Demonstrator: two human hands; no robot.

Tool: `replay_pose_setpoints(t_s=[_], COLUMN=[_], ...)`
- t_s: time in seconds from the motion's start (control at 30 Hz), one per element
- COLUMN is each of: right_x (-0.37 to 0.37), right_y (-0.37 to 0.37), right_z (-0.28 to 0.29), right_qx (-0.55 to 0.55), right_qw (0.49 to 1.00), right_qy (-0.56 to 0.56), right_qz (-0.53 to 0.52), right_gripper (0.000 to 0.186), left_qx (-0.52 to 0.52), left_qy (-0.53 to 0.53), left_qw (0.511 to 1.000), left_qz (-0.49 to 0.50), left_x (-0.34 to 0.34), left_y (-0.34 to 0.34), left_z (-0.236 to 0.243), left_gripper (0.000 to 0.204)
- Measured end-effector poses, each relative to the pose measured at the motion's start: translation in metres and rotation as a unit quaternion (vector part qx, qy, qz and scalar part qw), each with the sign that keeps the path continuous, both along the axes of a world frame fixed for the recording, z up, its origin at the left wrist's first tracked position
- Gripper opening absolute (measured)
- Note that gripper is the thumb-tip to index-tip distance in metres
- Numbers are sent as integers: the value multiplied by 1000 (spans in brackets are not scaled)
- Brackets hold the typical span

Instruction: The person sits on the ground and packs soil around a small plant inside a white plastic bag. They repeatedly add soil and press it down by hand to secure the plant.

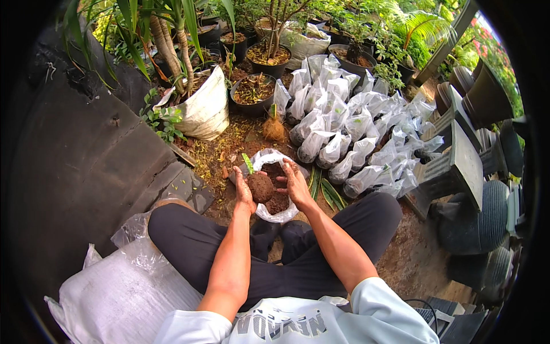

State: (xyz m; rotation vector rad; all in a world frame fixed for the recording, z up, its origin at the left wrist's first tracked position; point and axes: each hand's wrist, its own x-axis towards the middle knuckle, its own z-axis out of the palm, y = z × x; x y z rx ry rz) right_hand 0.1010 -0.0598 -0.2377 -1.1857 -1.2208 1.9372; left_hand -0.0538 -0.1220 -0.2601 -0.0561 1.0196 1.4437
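Above a white plastic bag (287,215) of dark soil (277,203), my left hand (243,192) holds a round ball of brown soil (261,188). A small green leaf (247,163) stands up from behind the ball, its lower end hidden. My right hand (297,186) is on the bag's other side, palm turned inward and fingers apart, with nothing in its grip. Whether its fingertips touch the soil ball I cannot tell. Dirt clings to both hands. The bag is upright with its mouth open, on the ground in front of my crossed legs.
Several filled white plastic bags (355,126) crowd the ground ahead to the right. A coconut-like husk (274,129) and long striped leaves (332,194) lie nearby. Potted plants (253,92) line the back, black pots (472,218) the right. A white sack (129,289) rests at left.
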Motion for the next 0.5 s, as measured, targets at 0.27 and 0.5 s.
replay_pose_setpoints(t_s=[0.27,0.5], right_x=[0,-9], right_y=[-1,-10], right_z=[4,-8], right_qx=[14,86], right_qw=[1000,993], right_qy=[-11,-75], right_qz=[17,37], right_gripper=[69,68], left_qx=[17,2], left_qy=[29,56], left_qw=[999,997], left_qz=[-23,-45], left_x=[1,9], left_y=[-1,-1], left_z=[4,8], left_gripper=[91,88])
